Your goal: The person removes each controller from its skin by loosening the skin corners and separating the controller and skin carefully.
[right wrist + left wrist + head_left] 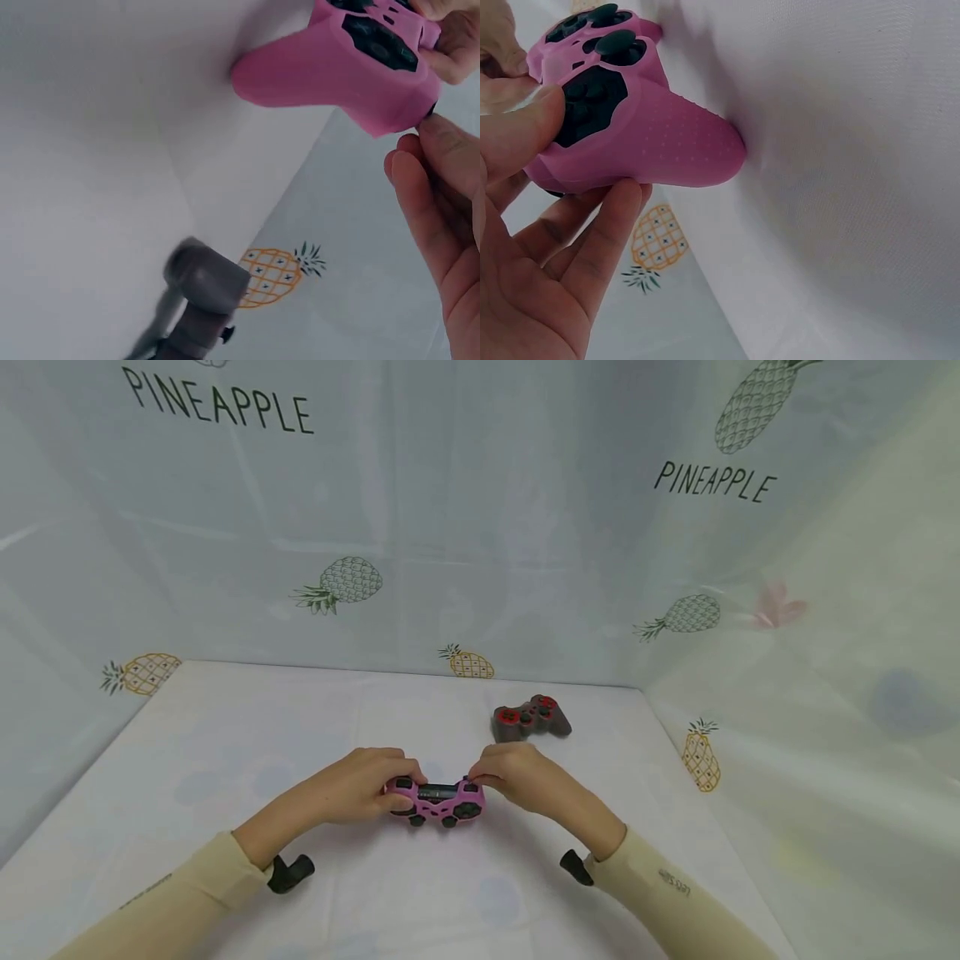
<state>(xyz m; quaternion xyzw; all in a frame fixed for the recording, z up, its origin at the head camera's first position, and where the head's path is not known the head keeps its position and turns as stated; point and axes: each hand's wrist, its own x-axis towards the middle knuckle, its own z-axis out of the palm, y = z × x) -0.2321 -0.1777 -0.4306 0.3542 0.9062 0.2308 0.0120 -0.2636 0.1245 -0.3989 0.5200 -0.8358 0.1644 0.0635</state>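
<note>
A pink game controller (437,792) with black buttons and two thumbsticks is held tilted up, close over the white-covered table, its grips pointing toward the table. My left hand (369,783) grips its left side. In the left wrist view the thumb lies by the black direction pad and the fingers support the underside of the dotted pink silicone cover (679,142). From the other end, my right hand (521,774) pinches at the controller's upper shoulder edge. In the right wrist view its thumb and fingertips meet at the corner of the cover (405,112).
Behind my right hand lies a dark grey game controller (527,717) with red-marked buttons. The white table (247,752) meets a pineapple-print curtain (525,568) at the back and sides. Black wrist mounts (291,873) stick out below both sleeves.
</note>
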